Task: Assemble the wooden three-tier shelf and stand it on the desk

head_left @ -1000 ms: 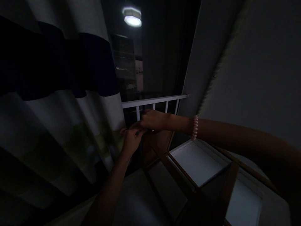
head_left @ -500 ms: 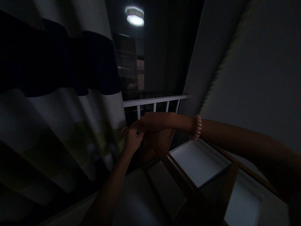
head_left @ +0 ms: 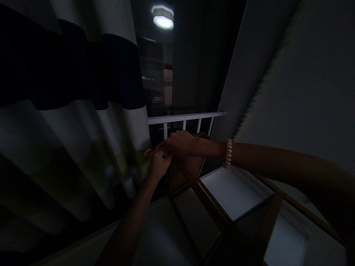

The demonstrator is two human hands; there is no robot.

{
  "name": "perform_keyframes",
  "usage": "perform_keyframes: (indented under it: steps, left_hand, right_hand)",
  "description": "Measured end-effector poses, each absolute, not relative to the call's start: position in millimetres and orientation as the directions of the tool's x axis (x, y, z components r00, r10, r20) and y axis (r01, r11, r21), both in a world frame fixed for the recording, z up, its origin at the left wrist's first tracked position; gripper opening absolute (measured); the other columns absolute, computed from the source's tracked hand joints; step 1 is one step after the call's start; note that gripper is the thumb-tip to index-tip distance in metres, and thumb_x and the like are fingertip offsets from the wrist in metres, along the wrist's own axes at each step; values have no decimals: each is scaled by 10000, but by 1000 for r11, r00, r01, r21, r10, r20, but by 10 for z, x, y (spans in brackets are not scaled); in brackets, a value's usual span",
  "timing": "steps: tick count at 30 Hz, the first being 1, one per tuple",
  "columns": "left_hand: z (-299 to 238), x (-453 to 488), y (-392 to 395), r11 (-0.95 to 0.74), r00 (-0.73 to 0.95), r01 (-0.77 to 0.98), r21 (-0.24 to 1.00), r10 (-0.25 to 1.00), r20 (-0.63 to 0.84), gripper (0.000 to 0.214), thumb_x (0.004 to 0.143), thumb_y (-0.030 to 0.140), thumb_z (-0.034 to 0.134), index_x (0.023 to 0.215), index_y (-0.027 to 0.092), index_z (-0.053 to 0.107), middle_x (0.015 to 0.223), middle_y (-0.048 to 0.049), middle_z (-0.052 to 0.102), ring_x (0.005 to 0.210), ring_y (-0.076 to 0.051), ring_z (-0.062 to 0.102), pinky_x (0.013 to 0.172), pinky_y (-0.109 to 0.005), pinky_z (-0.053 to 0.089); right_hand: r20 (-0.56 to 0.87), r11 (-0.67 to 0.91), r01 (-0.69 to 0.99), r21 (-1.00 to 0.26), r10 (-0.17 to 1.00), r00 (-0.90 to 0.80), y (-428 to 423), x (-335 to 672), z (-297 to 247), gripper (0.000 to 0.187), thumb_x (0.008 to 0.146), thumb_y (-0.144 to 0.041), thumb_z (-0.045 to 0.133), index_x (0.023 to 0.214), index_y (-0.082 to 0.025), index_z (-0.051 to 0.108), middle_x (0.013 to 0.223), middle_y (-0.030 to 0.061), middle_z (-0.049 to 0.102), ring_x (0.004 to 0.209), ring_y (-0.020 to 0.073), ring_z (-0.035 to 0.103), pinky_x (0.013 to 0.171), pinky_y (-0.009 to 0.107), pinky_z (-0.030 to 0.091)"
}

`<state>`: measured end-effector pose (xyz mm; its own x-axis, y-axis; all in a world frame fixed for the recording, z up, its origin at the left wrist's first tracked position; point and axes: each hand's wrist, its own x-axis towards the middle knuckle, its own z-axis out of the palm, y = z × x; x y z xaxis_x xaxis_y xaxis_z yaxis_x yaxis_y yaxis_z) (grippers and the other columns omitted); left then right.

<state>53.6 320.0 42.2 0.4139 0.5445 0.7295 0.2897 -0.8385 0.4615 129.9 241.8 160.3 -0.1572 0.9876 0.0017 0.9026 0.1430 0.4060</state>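
Observation:
My left hand (head_left: 159, 164) is closed at the edge of the striped curtain (head_left: 135, 127), with its fingertips pointing toward the cloth. My right hand (head_left: 179, 143) reaches in from the right and meets it, fingers bent and pressed together against the left fingers. A small dark spot shows between the two hands, too dim to name. Whatever they grip is hidden by the fingers and the low light. A beaded or coiled pink band (head_left: 228, 153) circles my right wrist.
Behind the hands runs a white railing (head_left: 188, 117) before a dark window (head_left: 194, 66) that reflects a lit ceiling lamp (head_left: 163, 18). Below right stands a brown wooden frame (head_left: 213, 203) with white panels (head_left: 235, 192). A pale wall (head_left: 310, 92) rises on the right.
The view has shifted slightly. My right hand's knuckles are raised and its wrist has turned a little; both hands stay together beside the curtain's edge.

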Motion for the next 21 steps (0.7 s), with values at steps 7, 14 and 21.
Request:
perform_keyframes:
  steps: [7,14,21]
  left_hand:
    - [438,600,3156,-856,367,278,436,515,775,123,706,126,552,763,176,649,946,-62,655,943,-234,575,832,-367,361]
    - [399,616,3213,-872,437,244,424,489,755,206,705,90,504,812,182,653,904,-56,670,884,-200,596,782,-299,398]
    - [399,610,3192,-856,480,230,463,513,712,185,777,212,509,716,227,683,762,-31,686,747,-180,612,770,-337,352]
  right_hand:
    - [92,-100,959,267,993,78,2440,1236,1552,241,814,-252,501,974,-101,601,905,156,628,885,233,606,679,305,496]
    - [-73,287,873,394,957,-282,2426,1398,1565,264,863,-133,398,1085,-83,532,1021,150,579,932,203,576,748,307,461]
    - [-275,682,558,472,716,-642,2440,1644,1721,343,888,-115,336,1195,-25,458,1215,156,484,1117,193,433,947,293,322]
